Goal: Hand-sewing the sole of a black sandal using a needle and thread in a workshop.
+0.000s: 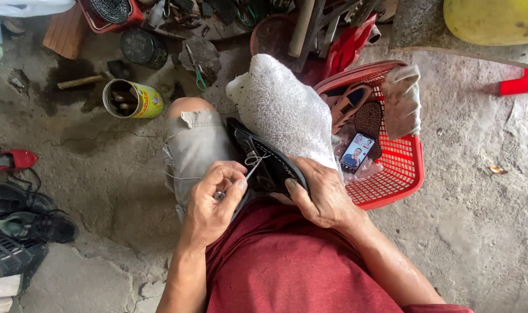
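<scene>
A black shoe [264,159] lies across my lap, partly under a white towel [284,110]. My left hand [215,200] is closed around a small metal tool and pinches a pale thread [253,166] that runs to the shoe's edge. My right hand [322,194] presses down on the shoe's near end, gripping it against my thigh. My left knee in grey shorts [194,145] sticks out beside the shoe.
A red plastic basket [400,174] at my right holds a phone [357,152], sandals and a cloth. A tin can [132,99] lies on the concrete ahead. Tools are piled at the top, dark shoes [20,223] lie at left, a yellow container [493,20] stands top right.
</scene>
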